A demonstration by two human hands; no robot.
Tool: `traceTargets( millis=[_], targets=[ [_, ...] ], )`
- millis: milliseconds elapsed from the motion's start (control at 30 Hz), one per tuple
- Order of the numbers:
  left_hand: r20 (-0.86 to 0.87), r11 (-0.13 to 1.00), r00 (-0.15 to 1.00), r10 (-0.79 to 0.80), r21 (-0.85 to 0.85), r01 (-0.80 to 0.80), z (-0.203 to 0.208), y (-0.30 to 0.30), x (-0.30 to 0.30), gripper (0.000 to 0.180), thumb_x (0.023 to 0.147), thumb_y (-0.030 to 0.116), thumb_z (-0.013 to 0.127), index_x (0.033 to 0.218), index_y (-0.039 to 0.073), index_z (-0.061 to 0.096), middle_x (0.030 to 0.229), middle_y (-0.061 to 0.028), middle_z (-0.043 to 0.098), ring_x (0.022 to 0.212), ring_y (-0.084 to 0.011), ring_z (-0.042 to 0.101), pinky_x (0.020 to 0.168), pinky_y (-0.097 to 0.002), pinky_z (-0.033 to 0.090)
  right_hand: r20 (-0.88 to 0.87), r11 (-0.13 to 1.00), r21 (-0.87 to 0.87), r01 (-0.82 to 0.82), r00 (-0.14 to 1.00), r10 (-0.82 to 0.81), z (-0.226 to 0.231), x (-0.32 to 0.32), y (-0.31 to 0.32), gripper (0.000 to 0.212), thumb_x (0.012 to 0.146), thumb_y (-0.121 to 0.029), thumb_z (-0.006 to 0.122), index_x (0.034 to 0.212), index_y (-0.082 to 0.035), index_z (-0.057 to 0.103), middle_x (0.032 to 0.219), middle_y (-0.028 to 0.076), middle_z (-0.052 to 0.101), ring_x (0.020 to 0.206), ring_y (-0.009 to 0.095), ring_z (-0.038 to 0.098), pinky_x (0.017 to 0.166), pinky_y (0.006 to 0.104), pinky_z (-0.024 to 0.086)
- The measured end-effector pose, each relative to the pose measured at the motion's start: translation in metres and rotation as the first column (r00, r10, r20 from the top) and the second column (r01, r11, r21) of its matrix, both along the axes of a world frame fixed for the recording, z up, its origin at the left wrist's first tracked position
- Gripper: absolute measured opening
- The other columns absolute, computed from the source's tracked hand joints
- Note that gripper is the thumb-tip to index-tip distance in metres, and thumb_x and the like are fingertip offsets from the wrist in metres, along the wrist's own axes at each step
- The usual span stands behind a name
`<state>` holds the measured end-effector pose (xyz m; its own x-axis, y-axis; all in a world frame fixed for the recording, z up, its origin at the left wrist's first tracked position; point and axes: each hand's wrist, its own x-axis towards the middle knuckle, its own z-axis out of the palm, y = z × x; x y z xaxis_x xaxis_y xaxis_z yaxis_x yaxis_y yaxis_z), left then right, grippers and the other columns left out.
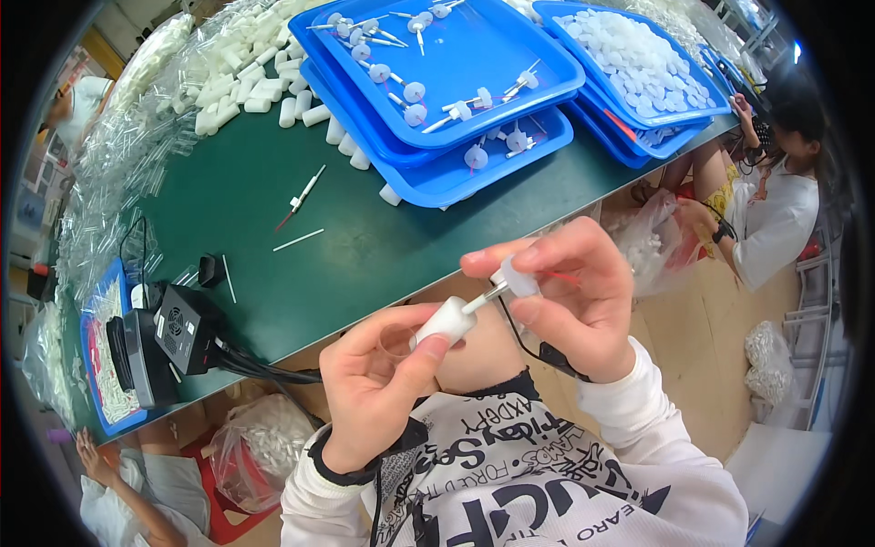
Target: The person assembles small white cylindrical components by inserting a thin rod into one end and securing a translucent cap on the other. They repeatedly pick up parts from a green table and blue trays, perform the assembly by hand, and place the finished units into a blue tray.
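Plenty left, I reckon: left hand (378, 378) pinches a white cylinder (447, 326), right hand (579, 296) holds a disc-topped rod (495, 292) meeting it from 2 o'clock (joining looks partway), with more rod assemblies (460, 110) in blue trays (437, 68) at 12.

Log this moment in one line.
Left hand: holds white cylinder; right hand: pinches translucent disc on stem; stem: meets cylinder's end; blue trays: on green table
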<state>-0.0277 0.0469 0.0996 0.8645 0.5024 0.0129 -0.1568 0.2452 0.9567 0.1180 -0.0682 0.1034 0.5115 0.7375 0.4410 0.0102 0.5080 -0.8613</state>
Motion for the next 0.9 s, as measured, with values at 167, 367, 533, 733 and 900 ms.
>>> traceTargets(
  millis=[167,367,533,733,900],
  targets=[
    [0.095,0.972,0.995,0.008,-0.235,0.015,-0.008,0.002,-0.001,0.022,0.083,-0.004,0.057,0.104,-0.007,0.052,0.09,-0.0129,0.063,0.085,-0.0177,0.062,0.07,-0.0257,0.049,0.017,0.994,-0.066,-0.092,0.996,0.093,-0.006,0.006,-0.003,0.025,0.079,0.009,0.055,0.102,0.002,0.047,0.104,0.016,0.06,0.109,0.03,0.056,0.089,0.037,0.046],
    [-0.006,0.997,1.0,0.027,0.068,-0.026,-0.005,-0.003,-0.004,0.022,0.08,-0.008,0.059,0.1,-0.007,0.051,0.09,-0.0137,0.062,0.085,-0.0208,0.064,0.076,-0.0287,0.052,0.004,0.98,-0.185,-0.07,0.997,0.072,-0.006,0.011,-0.01,0.024,0.075,0.006,0.064,0.097,0.003,0.056,0.107,0.019,0.061,0.104,0.026,0.058,0.087,0.033,0.046],
    [0.017,0.994,0.996,-0.083,-0.065,0.084,-0.01,-0.004,-0.002,0.019,0.08,-0.008,0.058,0.099,-0.009,0.053,0.092,-0.0176,0.063,0.082,-0.0214,0.065,0.072,-0.0295,0.054,0.14,0.973,-0.225,-0.054,0.986,0.087,-0.016,0.013,-0.022,0.022,0.069,0.005,0.07,0.09,0.002,0.066,0.101,0.017,0.064,0.097,0.025,0.062,0.082,0.0319,0.049],
    [-0.094,0.996,0.992,-0.085,-0.003,0.085,-0.015,-0.006,0.0,0.014,0.08,-0.006,0.06,0.093,-0.01,0.058,0.083,-0.0151,0.065,0.075,-0.0194,0.066,0.067,-0.0268,0.053,0.144,0.963,-0.266,-0.035,0.987,0.076,-0.022,0.009,-0.032,0.02,0.068,0.003,0.071,0.088,0.0,0.068,0.096,0.015,0.067,0.088,0.022,0.065,0.076,0.0295,0.051],
    [-0.135,0.996,0.989,-0.053,0.058,0.062,-0.028,-0.014,-0.006,0.012,0.078,-0.006,0.063,0.09,-0.009,0.06,0.081,-0.0122,0.065,0.073,-0.0143,0.064,0.064,-0.023,0.051,0.151,0.953,-0.3,-0.045,0.984,0.094,-0.032,0.004,-0.035,0.016,0.07,0.0,0.071,0.085,-0.001,0.068,0.093,0.014,0.067,0.089,0.022,0.066,0.076,0.0298,0.052]
  ],
)
